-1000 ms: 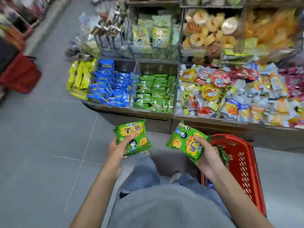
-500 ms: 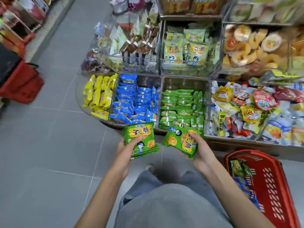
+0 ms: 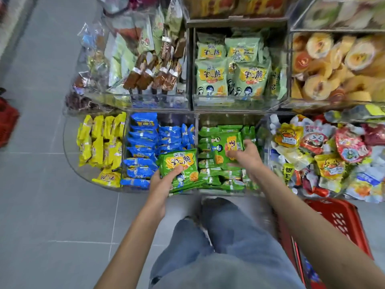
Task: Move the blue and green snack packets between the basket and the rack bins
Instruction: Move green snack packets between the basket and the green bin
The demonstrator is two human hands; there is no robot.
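The right hand gripped a green packet over the twelve o'clock bin, the left hand gripped another packet; dropping seemed next.

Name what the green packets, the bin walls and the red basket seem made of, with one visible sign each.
Green packets: thin glossy plastic film, probably; the printed surface creases and shines.
Bin walls: clear rigid plastic, likely acrylic, possibly glass; floor and packets show through.
Red basket: moulded plastic, apparently; uniform colour, rows of punched-looking slots.
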